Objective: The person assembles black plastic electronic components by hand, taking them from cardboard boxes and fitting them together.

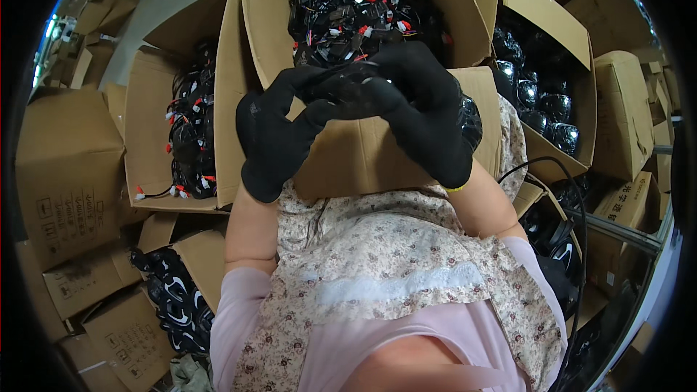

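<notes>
floral apron (392,247): one, nearest, worn between two lilac sleeves (243,312).

left gloved hand (279,131): one, black, gripping the left end of the held part between thumb and fingers.

right gloved hand (428,120): one, black, wrapped about the right end, thumb on the near face, covering more of it.

glossy black part (353,92): one, raised between both hands, long axis running left to right from one to the other; both touch it, so neither is nearer (exact type cannot be told, the fingers hiding its ends).

open carton (265,25): one, directly beyond the hands; contents, wired black units (363,22) with red and white connectors, heaped.

left carton (149,94): one, beside it, similar wired contents.

right carton (548,18): one, other side, holding shiny rounded black pieces (555,107).
</notes>
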Available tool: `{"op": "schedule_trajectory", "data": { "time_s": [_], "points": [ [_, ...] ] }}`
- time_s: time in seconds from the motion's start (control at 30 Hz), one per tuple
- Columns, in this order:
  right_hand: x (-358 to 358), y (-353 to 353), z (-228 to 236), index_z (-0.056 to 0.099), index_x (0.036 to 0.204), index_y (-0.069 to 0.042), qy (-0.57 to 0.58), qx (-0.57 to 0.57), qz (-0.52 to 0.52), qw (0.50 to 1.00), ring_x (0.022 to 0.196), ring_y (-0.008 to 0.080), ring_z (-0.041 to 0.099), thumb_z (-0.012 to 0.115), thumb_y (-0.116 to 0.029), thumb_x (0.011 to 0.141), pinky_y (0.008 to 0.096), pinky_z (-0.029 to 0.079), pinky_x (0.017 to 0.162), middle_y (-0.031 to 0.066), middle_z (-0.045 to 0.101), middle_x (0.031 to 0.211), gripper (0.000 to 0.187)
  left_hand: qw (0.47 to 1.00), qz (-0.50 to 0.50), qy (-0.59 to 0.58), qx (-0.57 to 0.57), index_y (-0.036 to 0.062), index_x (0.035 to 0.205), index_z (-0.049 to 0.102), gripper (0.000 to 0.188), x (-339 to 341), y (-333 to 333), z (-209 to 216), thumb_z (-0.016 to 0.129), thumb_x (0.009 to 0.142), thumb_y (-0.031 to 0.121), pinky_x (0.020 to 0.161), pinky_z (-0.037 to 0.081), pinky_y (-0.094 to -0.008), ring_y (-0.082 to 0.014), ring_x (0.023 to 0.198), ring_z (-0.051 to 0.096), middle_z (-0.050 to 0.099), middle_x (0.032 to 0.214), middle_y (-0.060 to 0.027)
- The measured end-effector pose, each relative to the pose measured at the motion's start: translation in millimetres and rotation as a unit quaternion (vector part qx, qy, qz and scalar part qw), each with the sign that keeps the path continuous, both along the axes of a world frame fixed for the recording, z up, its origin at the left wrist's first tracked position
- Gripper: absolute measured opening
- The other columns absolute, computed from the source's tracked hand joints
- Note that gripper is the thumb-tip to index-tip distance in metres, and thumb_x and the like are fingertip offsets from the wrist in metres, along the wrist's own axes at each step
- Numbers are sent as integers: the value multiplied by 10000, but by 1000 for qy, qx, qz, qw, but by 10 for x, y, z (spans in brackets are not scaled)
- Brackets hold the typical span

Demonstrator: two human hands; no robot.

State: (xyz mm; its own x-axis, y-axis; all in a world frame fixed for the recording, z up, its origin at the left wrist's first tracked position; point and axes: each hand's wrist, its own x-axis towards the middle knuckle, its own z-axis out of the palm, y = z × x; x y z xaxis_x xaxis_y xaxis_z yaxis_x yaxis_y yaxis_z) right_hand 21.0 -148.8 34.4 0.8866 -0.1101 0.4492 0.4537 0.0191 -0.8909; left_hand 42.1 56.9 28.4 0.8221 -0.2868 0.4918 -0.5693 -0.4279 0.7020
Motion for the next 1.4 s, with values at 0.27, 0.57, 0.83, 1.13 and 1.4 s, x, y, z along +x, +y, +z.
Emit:
{"op": "schedule_trajectory", "data": {
  "time_s": [0.27,0.57,0.83,1.13,1.4],
  "points": [
    [96,177,56,356,1447,-49,38,232,39,971,1239,191,477,693,-83,868,343,417,1033,94,478,1360,670,714,-169,243,-634,37,1336,510,381,53,64,-309,570,988,180,975,457,-334,-161,1132,565,573,1302,-81],
    [13,248,-124,466,1335,-11,115,172,74,976,1069,154,587,656,-123,919,286,490,918,94,600,1212,471,936,-16,82,-342,-13,1441,378,765,-102,-75,-6,561,945,541,1120,329,-378,-229,1306,458,487,1392,-125],
    [-34,335,-227,524,1224,-10,109,115,74,985,957,136,577,629,-140,923,288,487,833,84,596,1100,344,993,-11,98,-66,52,1242,633,471,101,76,68,604,956,424,739,526,-294,-165,838,694,716,933,-111],
    [43,274,-269,514,1274,-28,-44,-55,-25,997,963,183,597,732,-131,833,328,505,823,117,559,1139,503,957,14,77,-281,23,1180,652,508,-22,-13,-261,595,947,470,761,509,-301,-207,885,676,696,1008,-151],
    [-94,243,-314,484,1370,-8,-30,-106,32,993,1020,243,620,751,-254,848,350,518,816,160,608,1158,636,991,12,-133,-28,56,1162,662,519,31,108,57,728,831,450,884,502,-371,-306,1026,637,668,1126,-139]
  ]
}}
